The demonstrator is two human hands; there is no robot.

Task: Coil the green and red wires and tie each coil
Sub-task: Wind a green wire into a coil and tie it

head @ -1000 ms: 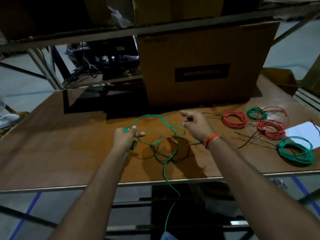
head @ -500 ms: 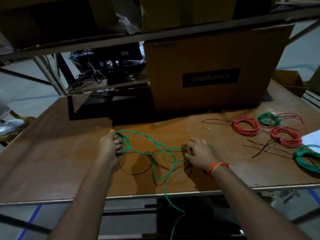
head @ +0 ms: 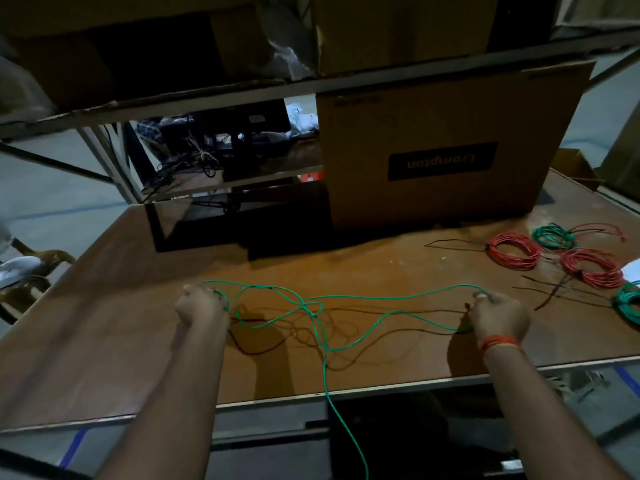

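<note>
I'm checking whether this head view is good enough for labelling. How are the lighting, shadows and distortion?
Head view: dim, warm light; hard shadows of the green wire and both arms fall on the table; wide-angle bending curves the shelf rail and table edge; slight softness overall.

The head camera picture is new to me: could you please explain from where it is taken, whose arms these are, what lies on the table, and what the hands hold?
There is no machine here. A person wears a camera on the head, so the one picture looks forward and down along the person's own two arms.

The left hand and the right hand each grip the same loose green wire, stretched between them above the wooden table. The wire crosses itself in loops in the middle, and one part hangs over the near edge.

At the right side lie finished coils: two red coils, a small green coil and, at the picture's edge, another green coil. Thin dark wires lie beside them. A large cardboard box stands at the back.
</note>
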